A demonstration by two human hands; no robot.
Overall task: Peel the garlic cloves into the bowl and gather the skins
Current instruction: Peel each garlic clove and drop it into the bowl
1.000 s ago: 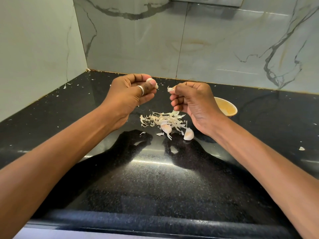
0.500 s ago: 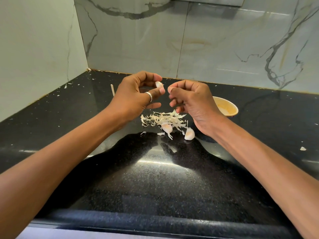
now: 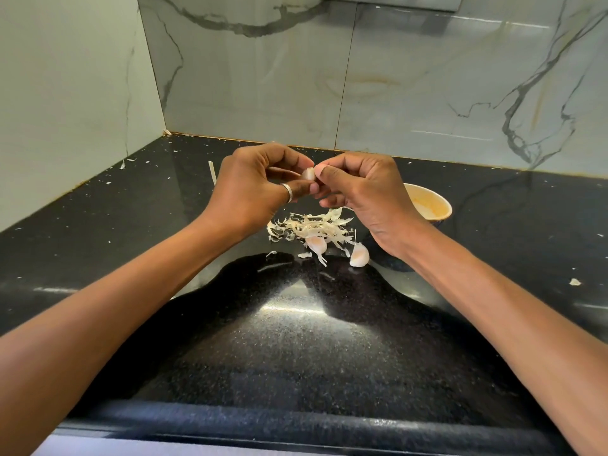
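A small pale garlic clove (image 3: 308,174), likely light and slippery, is pinched between left hand (image 3: 256,189) and right hand (image 3: 365,195); best gripped endwise.

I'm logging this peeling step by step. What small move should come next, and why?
Probably the right hand should tug a strip of skin off the clove while the left hand holds it steady. Both hands pinch the clove, raised above the skin pile, so loosened skin would likely drop there. The bowl waits behind the right hand.
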